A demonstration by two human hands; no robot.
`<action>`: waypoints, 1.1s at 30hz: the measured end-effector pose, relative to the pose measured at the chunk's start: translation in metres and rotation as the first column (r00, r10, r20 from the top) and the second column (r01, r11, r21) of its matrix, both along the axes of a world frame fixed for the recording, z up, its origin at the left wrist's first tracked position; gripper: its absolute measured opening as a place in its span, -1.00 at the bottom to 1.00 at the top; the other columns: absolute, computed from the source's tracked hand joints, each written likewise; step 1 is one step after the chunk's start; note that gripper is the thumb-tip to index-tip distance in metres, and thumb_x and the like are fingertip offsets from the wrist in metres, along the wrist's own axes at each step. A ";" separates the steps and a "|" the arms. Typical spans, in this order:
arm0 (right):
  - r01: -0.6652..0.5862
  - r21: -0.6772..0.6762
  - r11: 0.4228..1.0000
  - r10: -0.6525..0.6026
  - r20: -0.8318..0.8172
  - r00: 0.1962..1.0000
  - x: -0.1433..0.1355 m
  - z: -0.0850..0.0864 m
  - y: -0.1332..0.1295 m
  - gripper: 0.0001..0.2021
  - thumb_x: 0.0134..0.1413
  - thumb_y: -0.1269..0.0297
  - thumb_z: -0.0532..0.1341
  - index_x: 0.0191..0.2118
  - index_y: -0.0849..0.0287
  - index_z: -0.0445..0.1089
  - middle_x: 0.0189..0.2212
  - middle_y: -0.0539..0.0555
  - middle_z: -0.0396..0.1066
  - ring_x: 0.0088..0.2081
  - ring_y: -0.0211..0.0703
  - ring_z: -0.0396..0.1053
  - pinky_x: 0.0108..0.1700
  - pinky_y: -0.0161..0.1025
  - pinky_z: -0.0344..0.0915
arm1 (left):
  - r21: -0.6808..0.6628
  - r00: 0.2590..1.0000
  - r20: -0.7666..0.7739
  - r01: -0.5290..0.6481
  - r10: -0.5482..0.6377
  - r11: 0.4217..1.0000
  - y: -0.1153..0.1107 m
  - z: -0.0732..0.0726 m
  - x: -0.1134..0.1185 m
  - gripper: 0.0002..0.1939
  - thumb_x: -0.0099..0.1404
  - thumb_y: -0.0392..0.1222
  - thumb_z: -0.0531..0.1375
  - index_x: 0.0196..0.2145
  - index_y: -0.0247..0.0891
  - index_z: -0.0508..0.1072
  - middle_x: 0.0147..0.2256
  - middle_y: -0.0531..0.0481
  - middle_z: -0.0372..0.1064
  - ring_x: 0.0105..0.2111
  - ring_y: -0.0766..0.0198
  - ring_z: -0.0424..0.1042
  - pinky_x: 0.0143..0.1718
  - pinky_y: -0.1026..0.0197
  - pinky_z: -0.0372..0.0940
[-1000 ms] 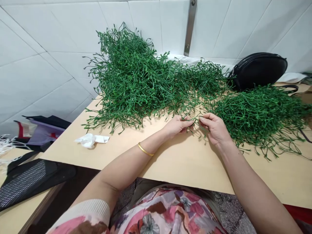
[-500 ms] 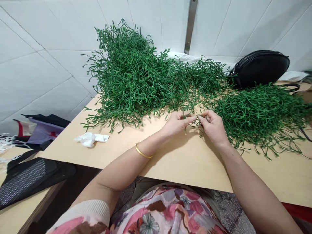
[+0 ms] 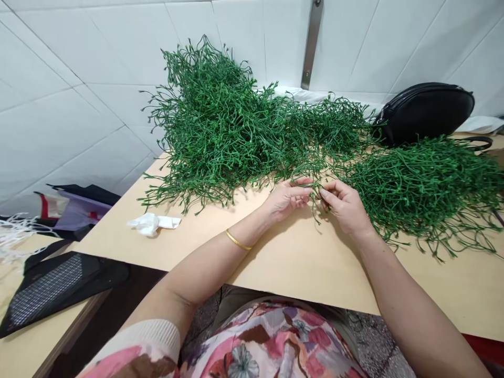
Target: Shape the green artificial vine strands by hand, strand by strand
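Thin green plastic stems (image 3: 317,202) hang between my two hands over the wooden table (image 3: 291,262). My left hand (image 3: 289,198), below a gold bangle, has its fingers bent around some of them. The thumb and forefinger of my right hand (image 3: 343,203) pinch the same small bunch from the other side. Behind my hands rises a big tangled heap of green stems (image 3: 224,126). A second pile of stems (image 3: 429,184) lies to the right of my right hand. The exact crossing of the stems at my fingertips is too small to make out.
A black bag (image 3: 427,113) stands at the back right by the tiled wall. Crumpled white tissue (image 3: 151,224) lies on the table's left part. Beyond the left edge are a black mesh item (image 3: 49,289), a purple cloth (image 3: 81,210) and white strings (image 3: 19,233).
The fingers of my left hand have shifted and curled differently, and the held stems now hang lower and more spread. The whole view has moved slightly.
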State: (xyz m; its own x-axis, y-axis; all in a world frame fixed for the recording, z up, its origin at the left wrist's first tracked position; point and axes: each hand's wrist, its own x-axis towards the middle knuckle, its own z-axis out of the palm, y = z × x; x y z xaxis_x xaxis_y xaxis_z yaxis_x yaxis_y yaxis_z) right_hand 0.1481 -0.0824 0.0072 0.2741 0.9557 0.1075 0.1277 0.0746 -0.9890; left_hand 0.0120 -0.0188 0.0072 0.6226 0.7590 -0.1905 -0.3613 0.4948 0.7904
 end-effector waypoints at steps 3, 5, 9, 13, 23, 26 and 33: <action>0.005 -0.007 1.000 -0.005 -0.023 1.000 0.000 0.000 0.000 -0.84 -0.15 0.22 0.24 -0.48 0.18 0.29 -0.63 -0.09 0.21 -0.58 -0.37 0.16 -0.53 -0.36 0.08 | 0.010 0.998 -0.058 0.008 -0.007 1.000 -0.002 -0.002 0.002 -0.76 -0.09 -0.39 0.28 -0.40 -0.34 0.36 -0.62 0.11 0.25 -0.65 0.47 0.23 -0.61 0.37 0.04; -0.002 -0.013 1.000 0.002 -0.022 1.000 0.002 0.001 -0.001 -0.83 -0.17 0.21 0.26 -0.50 0.19 0.30 -0.63 -0.09 0.21 -0.57 -0.37 0.14 -0.52 -0.36 0.07 | 0.031 0.997 -0.080 0.009 -0.007 0.999 -0.002 -0.003 0.002 -0.83 -0.07 -0.36 0.27 -0.48 -0.34 0.33 -0.63 0.12 0.21 -0.67 0.48 0.20 -0.63 0.38 0.01; -0.029 -0.052 0.998 0.026 -0.043 0.999 0.007 0.003 -0.002 -0.80 -0.21 0.18 0.29 -0.53 0.19 0.31 -0.63 -0.08 0.21 -0.57 -0.37 0.12 -0.52 -0.34 0.05 | 0.053 0.984 -0.173 -0.021 0.029 0.998 -0.002 0.002 0.001 -0.86 -0.08 -0.42 0.22 -0.52 -0.33 0.31 -0.67 0.15 0.15 -0.72 0.55 0.06 -0.67 0.39 -0.11; -0.079 -0.092 0.993 0.067 -0.119 0.991 0.012 0.003 -0.001 -0.77 -0.22 0.15 0.30 -0.52 0.18 0.32 -0.67 -0.11 0.13 -0.65 -0.43 -0.01 -0.61 -0.36 -0.08 | 0.102 0.961 -0.277 0.036 -0.007 0.994 -0.003 0.009 -0.002 -0.82 -0.08 -0.44 0.18 -0.43 -0.34 0.42 -0.72 0.17 0.06 -0.74 0.55 -0.07 -0.68 0.36 -0.25; -0.114 -0.065 0.991 0.090 -0.296 0.951 0.025 0.004 -0.001 -0.75 -0.22 0.21 0.31 -0.34 0.18 0.37 -0.57 -0.04 0.32 -0.56 -0.39 0.17 -0.52 -0.37 0.09 | 0.123 0.954 -0.300 0.062 -0.023 0.990 0.001 0.003 -0.001 -0.91 -0.05 -0.31 0.24 -0.50 -0.36 0.42 -0.70 0.14 0.08 -0.73 0.57 -0.14 -0.71 0.37 -0.27; -0.100 -0.038 0.994 0.083 -0.310 0.947 0.026 0.005 -0.001 -0.75 -0.23 0.25 0.31 -0.33 0.17 0.36 -0.57 -0.05 0.30 -0.53 -0.37 0.21 -0.52 -0.37 0.10 | 0.075 0.951 -0.309 0.040 -0.015 0.996 0.002 0.003 -0.001 -0.89 -0.07 -0.31 0.26 -0.57 -0.35 0.35 -0.69 0.11 0.15 -0.73 0.57 -0.09 -0.71 0.39 -0.19; 0.055 -0.013 0.998 -0.056 -0.099 0.994 0.020 -0.003 0.002 -0.83 -0.19 0.26 0.26 -0.39 0.19 0.35 -0.64 -0.08 0.24 -0.59 -0.38 0.14 -0.56 -0.38 0.05 | -0.065 0.951 -0.227 0.202 -0.211 0.977 -0.003 0.006 -0.002 -0.88 -0.04 -0.32 0.23 -0.63 -0.38 0.34 -0.66 0.03 0.25 -0.71 0.54 0.07 -0.72 0.40 -0.11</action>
State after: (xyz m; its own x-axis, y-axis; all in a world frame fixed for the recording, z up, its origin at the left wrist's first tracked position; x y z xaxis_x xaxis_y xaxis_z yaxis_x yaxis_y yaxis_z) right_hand 0.1678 -0.0800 0.0039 0.3354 0.9397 0.0675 0.0329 0.0599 -0.9977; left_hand 0.0100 -0.0219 0.0131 0.7004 0.6070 -0.3755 -0.0578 0.5725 0.8179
